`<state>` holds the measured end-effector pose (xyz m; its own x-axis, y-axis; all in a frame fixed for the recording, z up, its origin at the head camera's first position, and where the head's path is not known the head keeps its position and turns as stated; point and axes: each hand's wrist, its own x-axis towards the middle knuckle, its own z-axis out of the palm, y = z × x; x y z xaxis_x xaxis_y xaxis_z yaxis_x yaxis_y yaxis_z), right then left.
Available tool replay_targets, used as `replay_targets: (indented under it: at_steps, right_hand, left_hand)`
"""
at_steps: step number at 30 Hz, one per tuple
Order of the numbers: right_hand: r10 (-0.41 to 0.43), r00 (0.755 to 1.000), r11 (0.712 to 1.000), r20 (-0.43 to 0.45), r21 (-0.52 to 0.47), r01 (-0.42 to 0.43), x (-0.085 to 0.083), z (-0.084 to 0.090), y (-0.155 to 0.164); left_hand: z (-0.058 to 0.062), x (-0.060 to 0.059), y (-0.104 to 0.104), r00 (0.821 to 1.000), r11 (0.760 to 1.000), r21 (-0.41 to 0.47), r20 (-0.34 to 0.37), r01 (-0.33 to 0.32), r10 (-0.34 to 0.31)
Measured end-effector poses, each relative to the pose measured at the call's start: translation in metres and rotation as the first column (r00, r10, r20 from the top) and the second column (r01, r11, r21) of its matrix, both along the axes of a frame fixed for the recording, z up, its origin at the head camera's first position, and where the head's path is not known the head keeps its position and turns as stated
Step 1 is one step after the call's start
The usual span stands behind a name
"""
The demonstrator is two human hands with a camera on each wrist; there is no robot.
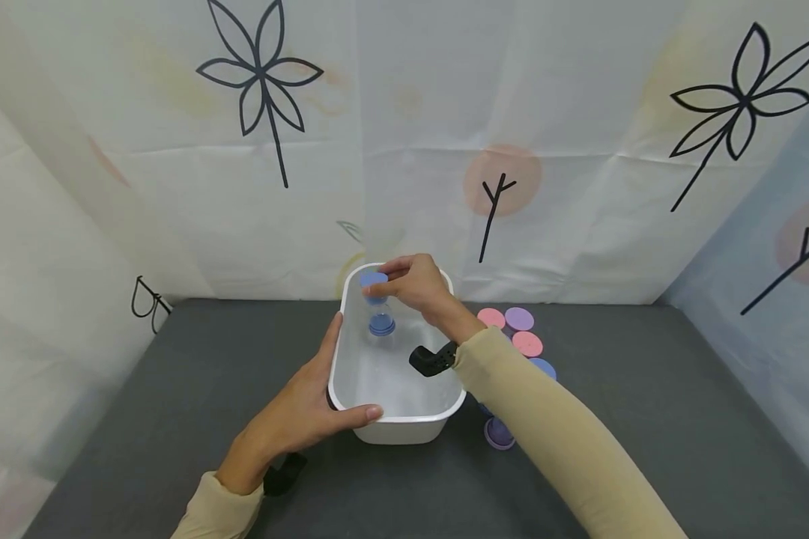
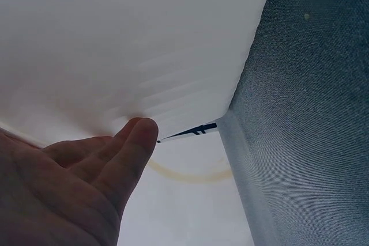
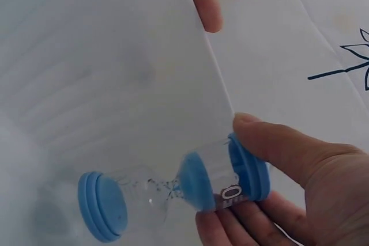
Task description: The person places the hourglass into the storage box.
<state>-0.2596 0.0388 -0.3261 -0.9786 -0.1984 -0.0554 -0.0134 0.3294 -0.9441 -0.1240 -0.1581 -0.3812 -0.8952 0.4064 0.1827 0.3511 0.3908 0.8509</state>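
Note:
My right hand (image 1: 414, 284) pinches the upper blue cap of a sand timer (image 3: 144, 200) between thumb and fingers. This timer has blue caps and a clear waist; blue sand shows in its upper bulb, with grains at the neck. It is inside a white tub (image 1: 398, 423), near its far left side, upright in the head view. My left hand (image 1: 303, 404) spans the tub's near left corner, its thumb lying over the front rim. In the left wrist view its straight fingers (image 2: 138, 136) rest against the outer wall.
Right of the tub stand several more sand timers with pink (image 1: 527, 343), purple (image 1: 519, 319) and blue caps, partly hidden behind my right forearm. The grey tabletop (image 1: 620, 389) ends at a patterned white cloth (image 1: 404, 187) hung at the back and sides.

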Motion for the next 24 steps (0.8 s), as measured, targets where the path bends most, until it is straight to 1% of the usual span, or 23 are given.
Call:
replay_targets:
  at_steps: [5,12,17,20,24]
  right_hand:
    - [0.020,1.000,0.996,-0.009,0.084,-0.020,-0.0005,-0.0028,0.0016]
    - [0.016,1.000,0.986,-0.014,0.164,-0.013,-0.0019,-0.0051,0.0044]
    - [0.054,0.998,0.982,-0.029,0.184,-0.047,-0.0021,-0.0057,0.0036]
    - [0.095,0.995,0.978,-0.045,0.191,-0.084,-0.0026,-0.0066,0.0028]
    - [0.126,0.991,0.974,-0.050,0.198,-0.114,-0.0033,-0.0078,0.0024]
  left_hand:
    - [0.0000,-0.0003,0.0000,1.000,1.000,-0.003,-0.001,0.002,-0.002]
    - [0.0007,0.0002,0.0005,1.000,1.000,-0.001,0.002,-0.001,0.001]
    - [0.0007,0.0001,0.0003,1.000,1.000,0.001,-0.009,0.001,-0.001]
    - [0.0008,0.0002,0.0001,1.000,1.000,-0.013,-0.017,0.002,-0.002]
    - [0.0007,-0.0002,0.0000,1.000,1.000,-0.030,-0.023,0.003,-0.004]
